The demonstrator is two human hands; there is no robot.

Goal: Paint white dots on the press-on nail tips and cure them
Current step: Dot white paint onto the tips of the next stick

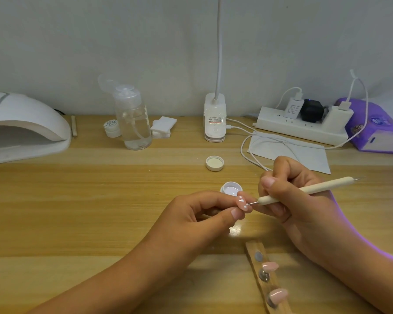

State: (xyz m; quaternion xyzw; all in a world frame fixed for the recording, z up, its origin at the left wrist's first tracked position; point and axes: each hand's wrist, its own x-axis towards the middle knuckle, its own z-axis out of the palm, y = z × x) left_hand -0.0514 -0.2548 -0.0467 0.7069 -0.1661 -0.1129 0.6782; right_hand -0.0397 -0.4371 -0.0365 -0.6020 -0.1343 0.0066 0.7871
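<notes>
White gel in open pot (231, 189); clear liquid in pump bottle (134, 123); dotted nail tip (242, 203) pinched by left hand (202, 215), pen (322, 186) gripped by right hand (302, 205) — wooden strip (254, 247) cut off below.

Back row on your counter (77, 200), left to right: nail lamp (21, 125), small jar (111, 128), pump bottle (133, 118), cotton pads (162, 126), desk-lamp base (214, 118), power strip (300, 123), tissue pack (377, 130). Paper sheet (304, 155) lies in front of the power strip, with a cable across it. Loose lid (214, 163) is in front of the desk-lamp base. Open gel pot (231, 188) sits nearer you, just behind your left grip (202, 214). That grip holds the nail tip (242, 203), and the dotting tool (304, 189) comes in from its right. Holder strip (267, 279) is nearest you, right of centre.
</notes>
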